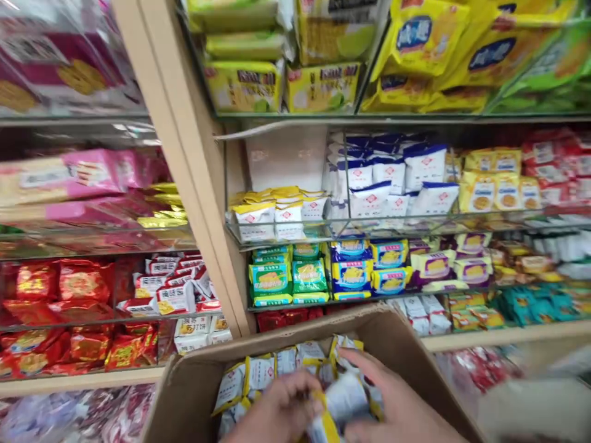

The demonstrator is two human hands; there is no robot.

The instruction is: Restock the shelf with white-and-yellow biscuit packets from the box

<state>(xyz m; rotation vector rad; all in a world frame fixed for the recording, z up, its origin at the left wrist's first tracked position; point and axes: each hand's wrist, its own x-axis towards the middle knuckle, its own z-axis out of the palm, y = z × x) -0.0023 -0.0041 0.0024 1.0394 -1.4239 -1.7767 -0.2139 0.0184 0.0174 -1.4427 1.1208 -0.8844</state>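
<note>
Both my hands are inside an open cardboard box [194, 384] at the bottom of the view. The box holds several small white-and-yellow snack packets [258, 372]. My left hand [277, 409] is curled over the packets, its fingers closed on some of them. My right hand [392, 403] reaches in from the right with its fingers wrapped around a white-and-yellow packet [344, 400]. On the glass shelf [323, 231] straight above the box lie more packets of the same kind [277, 215].
Shop shelves fill the view, divided by a beige upright post [184, 141]. White-and-blue packets [392, 178], yellow bags [429, 43] and green and blue packs [286, 277] lie to the right; red packs [69, 295] and pink packs [83, 178] to the left.
</note>
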